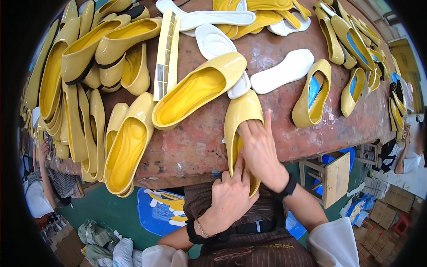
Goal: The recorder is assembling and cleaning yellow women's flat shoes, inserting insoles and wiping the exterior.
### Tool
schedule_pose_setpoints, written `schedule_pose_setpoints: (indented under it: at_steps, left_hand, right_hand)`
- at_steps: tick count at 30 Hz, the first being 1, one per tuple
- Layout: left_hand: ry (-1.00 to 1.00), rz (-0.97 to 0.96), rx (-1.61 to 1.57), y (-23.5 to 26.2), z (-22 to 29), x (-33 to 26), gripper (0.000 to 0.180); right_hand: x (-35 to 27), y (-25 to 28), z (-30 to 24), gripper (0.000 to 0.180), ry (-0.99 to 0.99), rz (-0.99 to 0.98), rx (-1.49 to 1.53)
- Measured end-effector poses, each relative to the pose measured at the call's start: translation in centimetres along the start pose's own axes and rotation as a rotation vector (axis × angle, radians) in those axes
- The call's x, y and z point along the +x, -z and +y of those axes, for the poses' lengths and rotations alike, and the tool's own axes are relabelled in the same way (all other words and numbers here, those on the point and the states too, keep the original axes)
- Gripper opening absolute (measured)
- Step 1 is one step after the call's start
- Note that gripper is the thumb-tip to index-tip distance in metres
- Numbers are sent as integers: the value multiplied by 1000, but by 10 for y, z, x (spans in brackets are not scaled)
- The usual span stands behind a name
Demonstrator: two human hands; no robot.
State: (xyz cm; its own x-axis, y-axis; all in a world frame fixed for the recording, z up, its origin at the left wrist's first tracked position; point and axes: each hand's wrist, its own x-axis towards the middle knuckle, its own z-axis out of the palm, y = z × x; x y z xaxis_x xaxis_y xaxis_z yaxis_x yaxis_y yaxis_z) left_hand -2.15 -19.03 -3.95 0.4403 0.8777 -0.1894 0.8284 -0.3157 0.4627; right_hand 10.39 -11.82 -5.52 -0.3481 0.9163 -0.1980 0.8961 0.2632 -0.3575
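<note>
A glossy yellow flat shoe (244, 102) lies toe-away at the table's front edge, its heel toward my body. My right hand (260, 149) reaches into its opening; several fingers are inside the toe part, their tips hidden, and one finger stretches along the outside. At the heel end, my left hand (231, 194) is closed round the shoe's side, with fingertips at the yellow insole. Touching its toe is another yellow flat shoe (191, 99), lying slanted to the left. A white insole (283, 71) lies beyond, to the right.
Yellow shoes (111, 44) crowd the table's left side. At right stand shoes with blue linings (313, 93). White and yellow insoles (262, 18) and a label strip (167, 53) lie at the back. Below are a blue stool (153, 213) and a wooden stool (336, 180). Other people sit at both sides.
</note>
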Motion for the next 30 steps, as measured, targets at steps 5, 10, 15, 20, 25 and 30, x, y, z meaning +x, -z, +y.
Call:
schedule_pose_setpoints:
  at_steps: [5,10,15,20,25,30]
  left_hand:
    - [-2,30,-45,0,-4,-2,68]
    - [-14,-8,-75,1,-4,-1,52]
    - [3,28,-100,-2,-5,-2,42]
    - [-41,58,-62,-4,-7,-2,57]
    - [-40,-17,-65,7,-5,1,54]
    - [-24,8,-105,7,-5,0,50]
  right_hand:
    - [-25,13,-12,65,103,36,38]
    - [-18,5,-12,68,104,86,-16]
    - [-5,3,-6,62,83,34,-31]
    - [2,16,-18,42,60,146,-182]
    - [23,-11,-6,35,28,272,-413]
    - [30,-27,2,21,93,90,-418]
